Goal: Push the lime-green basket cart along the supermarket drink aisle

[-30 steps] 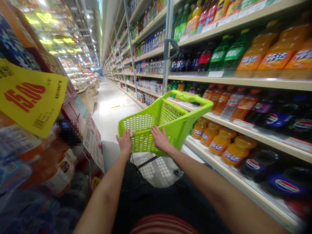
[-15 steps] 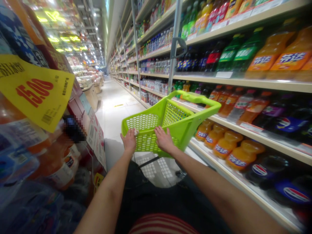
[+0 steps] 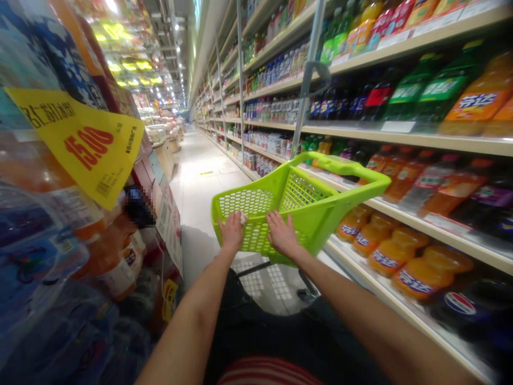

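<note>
A lime green plastic shopping basket on a wheeled frame stands ahead of me in a supermarket aisle, empty as far as I can see. My left hand is closed over the near rim of the basket, with a small white thing under its thumb. My right hand lies beside it with fingers curled over the same rim. The lower tray of the frame shows under my wrists.
Shelves of soft-drink bottles run along the right, orange bottles low down and close to the basket. On the left is a stack of packed bottles with a yellow price sign. The white tiled aisle stretches ahead.
The basket and both hands have shifted right and slightly forward in view as I move along the aisle; the left display has slid closer. The grip is unchanged.
</note>
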Demonstrator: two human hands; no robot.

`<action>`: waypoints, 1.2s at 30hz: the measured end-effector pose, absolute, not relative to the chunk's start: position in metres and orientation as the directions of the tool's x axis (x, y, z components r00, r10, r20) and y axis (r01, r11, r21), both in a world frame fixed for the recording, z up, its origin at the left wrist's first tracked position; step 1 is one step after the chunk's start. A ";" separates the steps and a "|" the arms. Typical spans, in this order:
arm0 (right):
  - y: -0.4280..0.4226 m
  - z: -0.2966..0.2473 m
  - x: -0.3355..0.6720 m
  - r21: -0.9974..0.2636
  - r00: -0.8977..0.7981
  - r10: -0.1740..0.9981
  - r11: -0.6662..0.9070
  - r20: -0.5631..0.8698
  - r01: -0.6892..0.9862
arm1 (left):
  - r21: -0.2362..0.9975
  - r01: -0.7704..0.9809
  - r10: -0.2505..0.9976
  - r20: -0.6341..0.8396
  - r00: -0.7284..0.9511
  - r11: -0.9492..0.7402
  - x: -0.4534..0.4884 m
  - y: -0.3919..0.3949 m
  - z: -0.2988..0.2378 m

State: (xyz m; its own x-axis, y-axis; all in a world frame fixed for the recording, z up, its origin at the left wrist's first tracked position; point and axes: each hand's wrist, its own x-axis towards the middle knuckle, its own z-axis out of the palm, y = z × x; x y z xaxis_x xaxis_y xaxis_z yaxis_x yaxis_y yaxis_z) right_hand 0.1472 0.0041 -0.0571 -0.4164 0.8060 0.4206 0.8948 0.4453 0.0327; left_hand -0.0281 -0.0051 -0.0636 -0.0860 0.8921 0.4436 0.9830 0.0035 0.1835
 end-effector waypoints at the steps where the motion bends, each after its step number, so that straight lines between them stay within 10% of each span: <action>1: 0.004 -0.057 0.145 0.026 -0.427 0.792 0.463 0.437 0.886 | 0.193 0.981 0.897 0.433 -0.089 0.005 -0.027 -0.005 -0.063; 8: 0.007 -0.044 0.094 -0.018 -0.643 0.631 0.719 0.434 0.694 | 0.203 0.979 0.954 0.298 -0.035 -0.028 -0.029 0.000 -0.054; 36: 0.031 -0.051 0.045 -0.003 -0.555 0.692 0.626 0.462 0.779 | 0.109 0.992 0.986 0.143 -0.081 0.065 -0.075 -0.023 -0.058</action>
State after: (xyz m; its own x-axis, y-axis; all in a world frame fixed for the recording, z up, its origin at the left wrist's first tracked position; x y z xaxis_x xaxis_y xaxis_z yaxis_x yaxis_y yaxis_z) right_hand 0.0450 0.0308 -0.0513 -0.5547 0.6922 0.4617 0.7795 0.6264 -0.0027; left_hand -0.0752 -0.0232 -0.0577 -0.0807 0.9864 0.1432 0.9919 0.0653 0.1092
